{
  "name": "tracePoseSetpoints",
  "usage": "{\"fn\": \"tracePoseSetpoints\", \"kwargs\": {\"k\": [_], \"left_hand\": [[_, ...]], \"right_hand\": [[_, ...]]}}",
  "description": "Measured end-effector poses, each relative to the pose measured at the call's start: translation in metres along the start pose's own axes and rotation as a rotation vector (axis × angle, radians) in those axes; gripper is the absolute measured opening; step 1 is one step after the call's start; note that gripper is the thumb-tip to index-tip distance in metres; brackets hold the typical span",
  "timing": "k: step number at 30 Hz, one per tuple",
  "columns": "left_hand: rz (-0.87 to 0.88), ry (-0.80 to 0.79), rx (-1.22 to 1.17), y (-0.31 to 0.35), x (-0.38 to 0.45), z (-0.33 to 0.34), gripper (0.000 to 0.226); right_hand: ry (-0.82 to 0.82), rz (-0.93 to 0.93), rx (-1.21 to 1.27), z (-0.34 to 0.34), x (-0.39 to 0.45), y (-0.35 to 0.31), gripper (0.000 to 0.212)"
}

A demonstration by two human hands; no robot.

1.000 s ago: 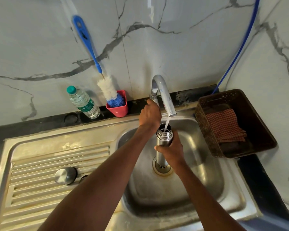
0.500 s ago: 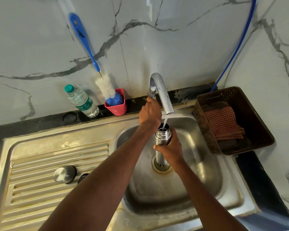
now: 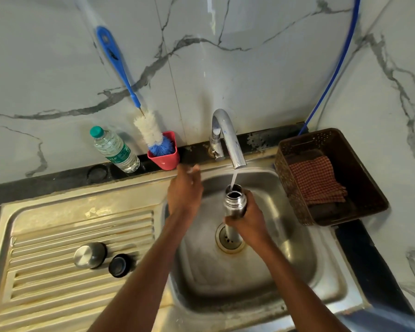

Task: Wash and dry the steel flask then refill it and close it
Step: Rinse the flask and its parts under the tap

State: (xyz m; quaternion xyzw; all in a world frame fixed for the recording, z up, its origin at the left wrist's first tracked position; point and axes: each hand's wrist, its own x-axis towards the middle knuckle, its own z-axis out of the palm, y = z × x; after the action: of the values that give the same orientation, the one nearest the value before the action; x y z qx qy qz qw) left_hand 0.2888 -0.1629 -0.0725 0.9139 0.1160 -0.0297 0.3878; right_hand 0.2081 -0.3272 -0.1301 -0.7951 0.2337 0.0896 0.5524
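- Under the spout, over the basin: one steel flask, upright, mouth uncovered, with one stream of water falling from the tap into the mouth.
- One right hand grips the flask body from the 5 o'clock side, fingers curled round it.
- One left hand at 9 o'clock of the flask, apart from it, over the basin's far-left rim; fingers extended and slightly blurred, holding nothing.
- One sink with one drain directly below the flask.
- Two caps on the ribbed drainboard at 8 o'clock, well apart from the flask: one steel cap and one black stopper, just beside each other.
- One red cup at 10 o'clock on the back ledge, holding one bottle brush with a blue handle, leaning on the wall.
- One plastic water bottle, green cap, just beside the cup on its 9 o'clock side.
- One brown basket at 3 o'clock, with one checked cloth inside.
- One blue hose runs down the wall behind the basket.
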Motion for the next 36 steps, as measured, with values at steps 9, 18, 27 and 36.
{"fn": "tracePoseSetpoints", "kwargs": {"k": [9, 18, 27, 36], "left_hand": [[-0.145, -0.108, 0.532, -0.104, -0.010, -0.052, 0.064], [-0.075, -0.430, 0.816, -0.101, 0.003, -0.069, 0.098], [0.051, -0.400, 0.981, -0.090, 0.007, -0.063, 0.065], [0.010, -0.378, 0.989, -0.085, 0.006, -0.060, 0.063]], "right_hand": [[-0.045, 0.011, -0.041, -0.020, 0.017, -0.011, 0.073], [-0.171, 0.078, 0.005, -0.025, 0.018, -0.021, 0.065], [-0.140, 0.538, 0.592, -0.014, 0.008, -0.008, 0.061], [-0.049, 0.825, 1.264, 0.009, 0.033, -0.017, 0.079]]}}
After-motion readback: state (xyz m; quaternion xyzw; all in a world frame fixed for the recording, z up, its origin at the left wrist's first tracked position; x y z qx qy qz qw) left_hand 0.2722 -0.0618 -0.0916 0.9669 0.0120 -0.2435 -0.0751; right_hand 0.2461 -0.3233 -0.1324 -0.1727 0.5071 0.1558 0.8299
